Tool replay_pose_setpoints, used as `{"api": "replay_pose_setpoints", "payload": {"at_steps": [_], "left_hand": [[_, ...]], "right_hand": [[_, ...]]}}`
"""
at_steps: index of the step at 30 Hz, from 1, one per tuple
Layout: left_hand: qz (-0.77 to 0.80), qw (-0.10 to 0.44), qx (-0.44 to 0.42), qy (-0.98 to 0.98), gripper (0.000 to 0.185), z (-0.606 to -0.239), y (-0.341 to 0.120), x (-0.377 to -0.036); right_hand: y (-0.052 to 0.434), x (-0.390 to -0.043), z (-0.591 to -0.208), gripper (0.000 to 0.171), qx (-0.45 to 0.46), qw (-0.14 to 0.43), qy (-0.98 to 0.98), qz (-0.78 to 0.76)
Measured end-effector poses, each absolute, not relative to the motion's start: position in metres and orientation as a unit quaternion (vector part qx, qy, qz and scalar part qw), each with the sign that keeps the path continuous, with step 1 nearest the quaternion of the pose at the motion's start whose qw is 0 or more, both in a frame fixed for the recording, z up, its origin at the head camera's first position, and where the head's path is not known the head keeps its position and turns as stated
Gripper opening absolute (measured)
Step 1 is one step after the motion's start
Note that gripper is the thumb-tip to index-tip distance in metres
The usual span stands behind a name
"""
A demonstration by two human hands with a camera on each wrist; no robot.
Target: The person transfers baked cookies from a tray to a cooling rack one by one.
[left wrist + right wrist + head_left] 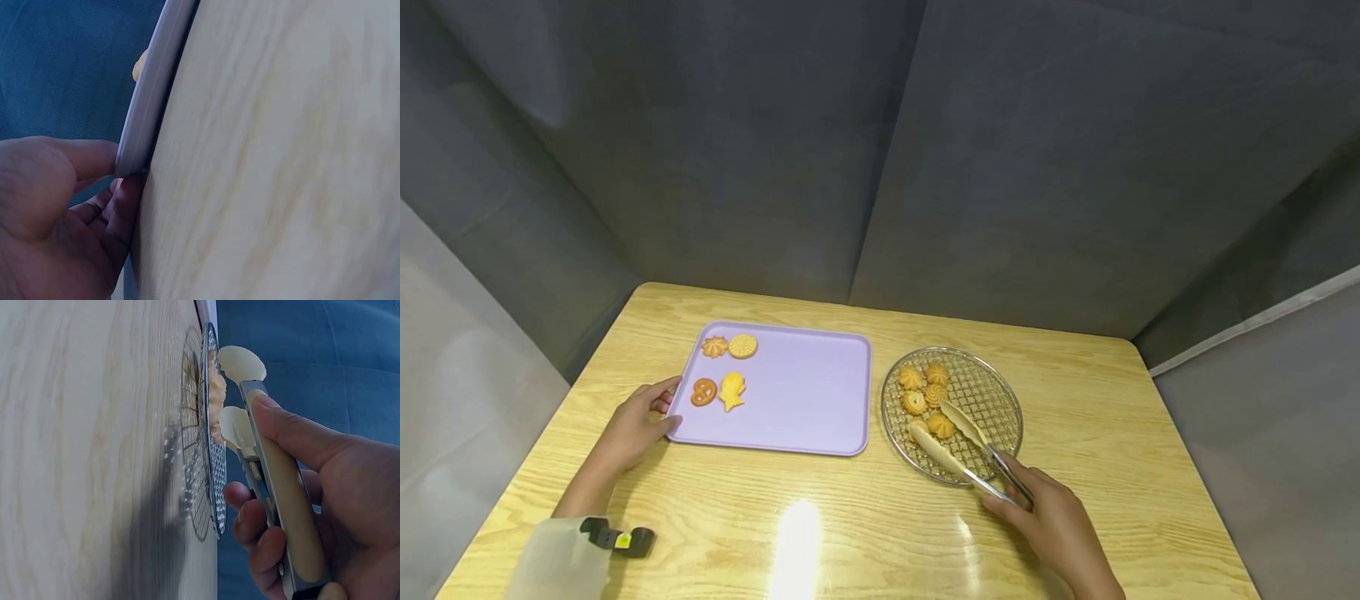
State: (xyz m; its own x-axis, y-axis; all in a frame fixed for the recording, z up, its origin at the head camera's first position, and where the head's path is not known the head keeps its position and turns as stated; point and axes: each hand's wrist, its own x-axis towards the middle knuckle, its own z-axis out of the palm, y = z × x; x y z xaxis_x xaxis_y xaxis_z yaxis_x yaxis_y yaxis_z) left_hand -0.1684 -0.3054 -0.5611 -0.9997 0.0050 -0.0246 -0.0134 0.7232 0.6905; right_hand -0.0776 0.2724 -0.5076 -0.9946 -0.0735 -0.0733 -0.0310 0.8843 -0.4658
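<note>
My left hand [634, 421] is at the left edge of the lilac tray [805, 392]. In the left wrist view its thumb and fingers pinch the tray's rim [147, 119]. On the tray's left part lie a star-shaped cookie [714, 347], a round cookie [743, 346], a pretzel [703, 392] and a yellow fish-shaped cookie [732, 391]. My right hand [1052, 518] holds metal tongs [942, 454] with cream tips. The tips are spread apart over the round wire rack [992, 392], beside a ridged cookie [940, 426]. One tip partly covers another cookie [916, 429].
More cookies, among them a ring-shaped one [913, 402] and a swirled one [936, 394], lie on the rack's left half. Tray and rack stand side by side on a wooden table [715, 517]. Grey curtains [1037, 167] hang behind the table.
</note>
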Motion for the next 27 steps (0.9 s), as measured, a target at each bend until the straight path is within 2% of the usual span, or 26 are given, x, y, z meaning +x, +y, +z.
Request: {"api": "replay_pose_setpoints", "payload": {"at_steps": [8,27], "left_hand": [[0.373,0.011,-0.004,0.928,0.064,-0.56,-0.305,-0.17],[0.376,0.01,-0.002,0.927,0.064,-0.563,-0.307,-0.17]], "right_hand": [[0.263,-0.084,-0.502,0.076,-0.03,0.054,0.968,-0.245],[0.217,-0.111,-0.508,0.079,-0.097,0.026,0.961,-0.259]]}}
